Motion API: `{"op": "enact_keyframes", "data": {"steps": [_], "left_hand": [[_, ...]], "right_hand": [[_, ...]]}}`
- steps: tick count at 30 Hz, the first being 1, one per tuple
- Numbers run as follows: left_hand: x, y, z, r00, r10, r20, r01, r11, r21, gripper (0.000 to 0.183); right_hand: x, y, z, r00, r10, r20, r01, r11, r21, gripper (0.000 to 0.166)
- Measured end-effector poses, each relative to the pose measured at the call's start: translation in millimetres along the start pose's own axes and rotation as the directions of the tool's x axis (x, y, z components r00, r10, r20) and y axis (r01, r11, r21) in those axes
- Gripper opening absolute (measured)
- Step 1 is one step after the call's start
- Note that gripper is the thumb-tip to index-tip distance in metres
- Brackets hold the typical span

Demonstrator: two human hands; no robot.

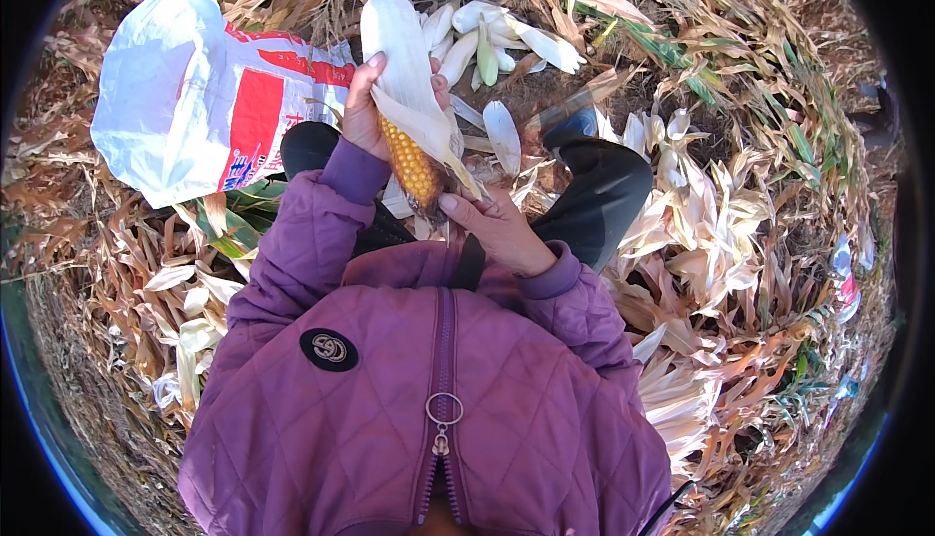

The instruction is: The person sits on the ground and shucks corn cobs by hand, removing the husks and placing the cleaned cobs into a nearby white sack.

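An ear of corn (pixel 409 160) with yellow kernels showing is held tilted in front of my chest, its pale husk (pixel 400 50) still covering the upper part. My left hand (pixel 365 109) is wrapped around the husked part, thumb on the near side and fingertips showing at the far side. At the ear's lower tip, where brown silk shows, my right hand (pixel 500 229) pinches the loose husk between thumb and fingers. Beyond the ear lies a pile of pale, husk-covered ears (pixel 467 43) on the soil.
A white and red woven plastic sack (pixel 164 109) lies at the upper left, beside my bent knee. Loose dry husks (pixel 701 226) are heaped at the right, more at the left. Dry corn stalks and leaves (pixel 774 47) surround me. One loose husk leaf (pixel 502 138) lies between my legs.
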State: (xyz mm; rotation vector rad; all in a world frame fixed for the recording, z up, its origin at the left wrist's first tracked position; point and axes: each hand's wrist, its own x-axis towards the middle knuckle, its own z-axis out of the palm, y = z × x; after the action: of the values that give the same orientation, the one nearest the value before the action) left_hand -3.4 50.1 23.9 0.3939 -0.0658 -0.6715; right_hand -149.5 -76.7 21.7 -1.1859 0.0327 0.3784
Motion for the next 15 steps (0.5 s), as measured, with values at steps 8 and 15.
{"op": "enact_keyframes", "data": {"steps": [8,15], "left_hand": [[3,3,-18,0.984,-0.175,0.026,0.175,0.984,-0.018,0.062],[-5,-16,0,0.955,-0.193,-0.223,0.235,0.955,0.181,0.057]], "right_hand": [[-3,-24,-16,0.976,-0.094,-0.198,0.136,0.967,0.216,0.022],[6,-14,-17,0.823,-0.525,-0.218,0.468,0.843,-0.265,0.013]]}}
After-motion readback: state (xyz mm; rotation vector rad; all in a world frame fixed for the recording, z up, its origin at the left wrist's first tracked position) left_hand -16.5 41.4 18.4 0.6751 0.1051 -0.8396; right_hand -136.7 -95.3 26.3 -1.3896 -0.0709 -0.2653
